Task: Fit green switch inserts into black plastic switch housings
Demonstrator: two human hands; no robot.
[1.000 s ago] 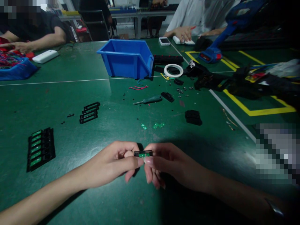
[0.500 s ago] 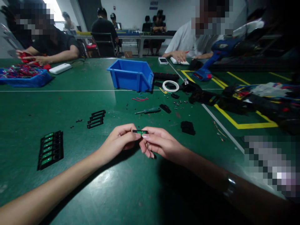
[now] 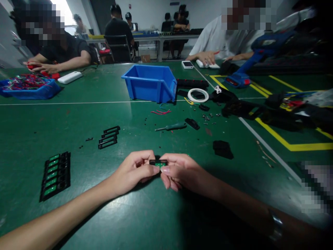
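Head view: across our green tabletop (image 3: pixel 125 222), we see a blue drill (image 3: pixel 253 61), its label (image 3: pixel 268 42) too blurred to read; nearer, our left hand (image 3: pixel 135 172) and right hand (image 3: pixel 186 170) pinch a small black frame (image 3: pixel 158 161) with green board (image 3: pixel 160 165) between them, long axis running left-right.

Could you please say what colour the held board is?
The board is green, shown in the head view.

Can't read a single word in this one, tbh. The blue drill (image 3: pixel 255 57), well beyond the right hand (image 3: pixel 183 170) and its grip and off to the right, has a pale patch that's just blur. Dark wall sign (image 3: pixel 174 3) way past the grip? Way too small.
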